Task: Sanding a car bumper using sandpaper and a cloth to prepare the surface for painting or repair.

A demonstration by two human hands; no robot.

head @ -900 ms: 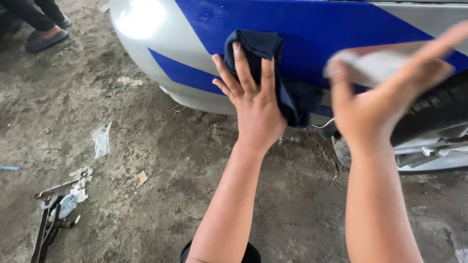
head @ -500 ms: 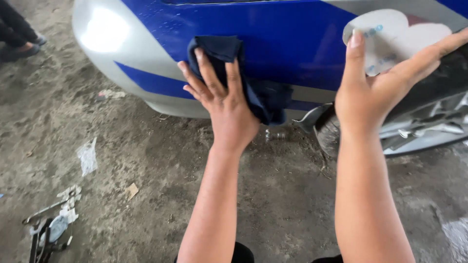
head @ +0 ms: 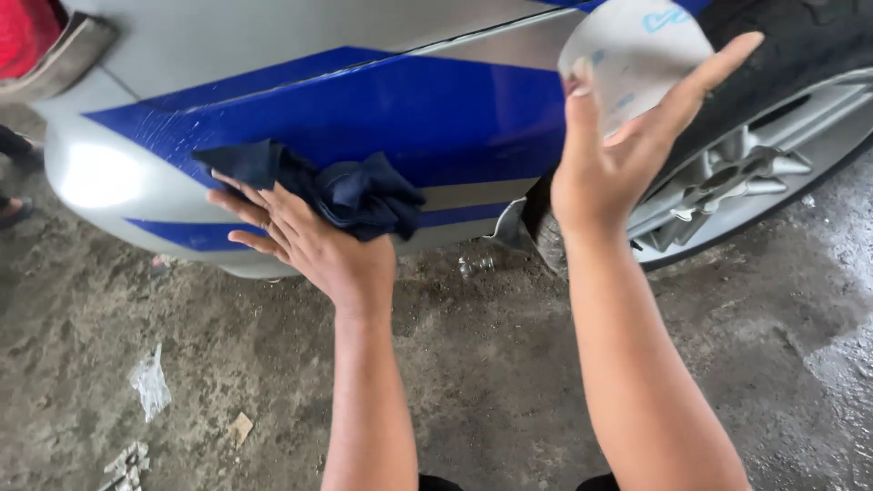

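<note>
- Left hand, centre-left of frame: fingers spread flat, palm pressing crumpled dark navy cloth against silver car body panel with blue stripes.
- Right hand, upper right: holds round grey sanding sheet against the panel edge, thumb and fingers splayed behind it.
- Silver alloy wheel with black tyre at far right, just beside right hand.
- Wet concrete floor fills lower frame; plastic scraps lower left.

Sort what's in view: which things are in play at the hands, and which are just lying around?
In play: dark blue cloth under left hand; pale round sheet in right hand; blue-striped car panel.
Lying about: plastic scrap, small debris, wheel.
</note>
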